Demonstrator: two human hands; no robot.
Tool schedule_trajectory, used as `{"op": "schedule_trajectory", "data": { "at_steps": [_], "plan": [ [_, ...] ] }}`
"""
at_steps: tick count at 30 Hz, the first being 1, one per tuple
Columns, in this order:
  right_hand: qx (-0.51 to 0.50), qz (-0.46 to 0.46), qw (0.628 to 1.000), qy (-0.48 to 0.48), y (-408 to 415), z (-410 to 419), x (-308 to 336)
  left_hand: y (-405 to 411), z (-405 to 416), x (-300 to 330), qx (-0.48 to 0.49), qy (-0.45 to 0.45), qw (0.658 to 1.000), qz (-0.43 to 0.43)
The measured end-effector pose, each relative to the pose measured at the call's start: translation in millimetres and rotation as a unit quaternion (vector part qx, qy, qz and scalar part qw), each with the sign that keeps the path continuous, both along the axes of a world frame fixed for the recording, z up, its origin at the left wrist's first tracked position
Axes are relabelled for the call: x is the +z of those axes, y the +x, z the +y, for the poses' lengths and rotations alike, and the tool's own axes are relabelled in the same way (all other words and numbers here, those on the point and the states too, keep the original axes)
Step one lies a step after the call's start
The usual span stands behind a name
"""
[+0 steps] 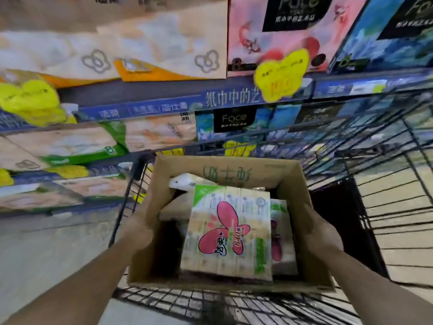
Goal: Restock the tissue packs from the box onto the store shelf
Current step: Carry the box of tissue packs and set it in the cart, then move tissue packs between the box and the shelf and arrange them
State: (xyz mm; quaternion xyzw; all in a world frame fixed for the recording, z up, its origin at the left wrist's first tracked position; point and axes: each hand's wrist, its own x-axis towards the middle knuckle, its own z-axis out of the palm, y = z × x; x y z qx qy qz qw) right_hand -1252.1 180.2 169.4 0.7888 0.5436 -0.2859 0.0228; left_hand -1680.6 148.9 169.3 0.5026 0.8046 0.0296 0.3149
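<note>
Hands grip opposite walls of the cardboard box (236, 174): left hand (138, 227) clasps the 9 o'clock wall, right hand (321, 233) the 3 o'clock wall, fingers hidden by blur. Box sits in a wire cart (386, 184). Tissue pack (228, 233) lies inside, with the store shelf (145, 109) at 11 o'clock.

A shop, plainly a supermarket aisle. Tiered store shelves (140, 106) to the left and far side, packed with tissue packs (164, 48) in printed wrappers. Blue printed strips along the shelf edges, with yellow price tags (281, 73) clipped on. Black wire shopping cart (386, 184) near and to the right, carrying an open cardboard box (234, 170) of stock.
</note>
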Motion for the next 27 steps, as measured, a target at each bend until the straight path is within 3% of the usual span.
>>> {"op": "schedule_trajectory", "data": {
  "at_steps": [4,7,10,12,15,18,21,24,27],
  "plan": [
    [0.002,-0.001,0.998,-0.067,-13,-7,-15,9,-7,10,-0.025,-0.013,0.998,0.056],
    [-0.023,0.025,0.996,-0.086,-23,-2,-6,2,4,8,-0.042,-0.028,0.999,0.016],
    [-0.059,-0.025,0.998,-0.03,-43,1,10,9,5,21,-0.002,0.008,1.0,-0.02],
    [-0.062,-0.03,0.997,0.034,-60,1,17,21,4,29,0.008,0.079,0.997,0.024],
    [-0.043,0.037,0.998,0.038,-83,-3,17,43,5,33,-0.019,0.104,0.994,0.039],
    [-0.104,0.17,0.979,-0.048,-97,-11,9,59,2,24,-0.055,0.068,0.994,0.061],
    [-0.172,0.247,0.945,-0.13,-100,-19,0,70,-4,17,-0.066,0.091,0.989,0.093],
    [-0.189,0.305,0.913,-0.193,-97,-26,-8,79,-10,0,-0.045,0.027,0.998,-0.035],
    [-0.208,0.372,0.879,-0.216,-96,-28,-4,86,-9,-22,0.053,-0.068,0.963,-0.256]
  ]
}}
